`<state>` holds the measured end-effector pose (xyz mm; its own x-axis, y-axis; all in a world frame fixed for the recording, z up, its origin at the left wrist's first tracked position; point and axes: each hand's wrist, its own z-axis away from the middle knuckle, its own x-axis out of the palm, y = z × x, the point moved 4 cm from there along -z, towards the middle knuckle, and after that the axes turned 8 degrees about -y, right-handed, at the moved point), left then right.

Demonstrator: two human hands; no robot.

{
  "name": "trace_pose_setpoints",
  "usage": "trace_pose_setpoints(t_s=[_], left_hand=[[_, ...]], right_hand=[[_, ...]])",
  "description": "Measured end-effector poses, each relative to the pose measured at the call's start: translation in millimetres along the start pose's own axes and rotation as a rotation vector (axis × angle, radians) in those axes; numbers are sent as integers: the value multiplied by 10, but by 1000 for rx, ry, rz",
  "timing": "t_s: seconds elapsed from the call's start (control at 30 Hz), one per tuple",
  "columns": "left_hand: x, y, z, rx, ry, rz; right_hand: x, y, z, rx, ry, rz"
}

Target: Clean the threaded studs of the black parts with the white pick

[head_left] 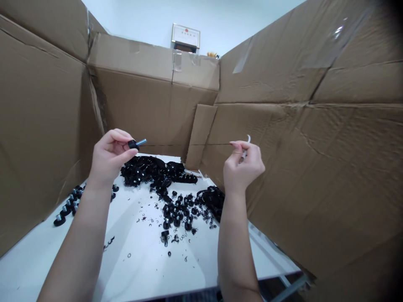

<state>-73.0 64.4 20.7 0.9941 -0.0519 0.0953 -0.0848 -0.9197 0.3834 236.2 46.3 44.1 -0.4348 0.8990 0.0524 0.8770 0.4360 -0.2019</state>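
My left hand (110,153) is raised over the table, its thumb and fingers pinching a black screw foot (133,145). The bare metal stud of that foot points right. At about the same height, my right hand (244,162) is closed around a thin white tool-like piece (248,138). Its curved tip sticks up above the fingers, and the rest is mostly hidden, so its kind is unclear. A wide gap separates the hands. Below them, many black screw feet (178,214) with metal studs stand in a cluster on the white table (138,268).
Cardboard walls (141,105) enclose the table at the back, left and right. A heap of black parts (151,170) lies at the back, with another black pile (212,201) at right. More screw feet (64,209) line the left edge. Small black scraps and rings are scattered mid-table.
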Motion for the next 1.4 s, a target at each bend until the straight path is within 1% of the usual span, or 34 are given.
trace_pose_setpoints(t_s=[0.07,0.1,0.13,0.17,0.23,0.27,0.3,0.33,0.4,0.43,0.47,0.5,0.57,0.67,0.73,0.8,0.87,0.9,0.97,1.07,1.2,1.3,1.4], left_hand=[[-61,-39,0,-47,66,-64],[-69,-55,2,-84,67,-102],[-58,-69,4,-127,40,-131],[-27,-84,8,-180,-16,-144],[77,-128,32,-326,-163,-136],[142,-151,51,-407,-230,-110],[211,-168,71,-478,-278,-76],[282,-179,89,-533,-309,-42],[426,-181,116,-598,-353,19],[496,-176,128,-618,-377,38],[561,-167,140,-638,-400,50],[618,-156,152,-657,-424,57],[707,-125,177,-687,-462,68],[783,-58,201,-694,-490,64],[807,-10,204,-673,-502,36],[813,32,193,-639,-494,-1],[806,60,179,-613,-473,-18],[800,67,174,-609,-463,-12],[783,74,171,-618,-454,12],[744,95,173,-651,-484,-7],[704,159,159,-666,-540,-88],[706,154,162,-683,-530,-99],[730,84,185,-680,-520,-139]], right_hand=[[-6,12,1,1,10,-15],[-6,16,2,11,9,-22],[-6,20,3,31,8,-28],[-6,24,3,57,6,-32],[8,19,0,105,-35,-46],[32,7,-4,120,-94,-63],[70,-13,-5,130,-187,-90],[121,-42,2,135,-312,-131],[228,-123,44,144,-581,-243],[268,-172,73,147,-687,-301],[293,-223,100,145,-760,-353],[303,-272,121,144,-799,-399],[300,-361,150,152,-837,-503],[280,-460,182,224,-922,-700],[273,-502,204,283,-1029,-770],[274,-528,227,333,-1146,-810],[281,-548,247,367,-1235,-876],[288,-555,253,384,-1256,-914],[308,-565,262,413,-1259,-975],[356,-577,290,468,-1252,-1027],[394,-583,319,523,-1232,-983],[366,-584,300,471,-1163,-846],[320,-602,279,348,-1091,-689]])
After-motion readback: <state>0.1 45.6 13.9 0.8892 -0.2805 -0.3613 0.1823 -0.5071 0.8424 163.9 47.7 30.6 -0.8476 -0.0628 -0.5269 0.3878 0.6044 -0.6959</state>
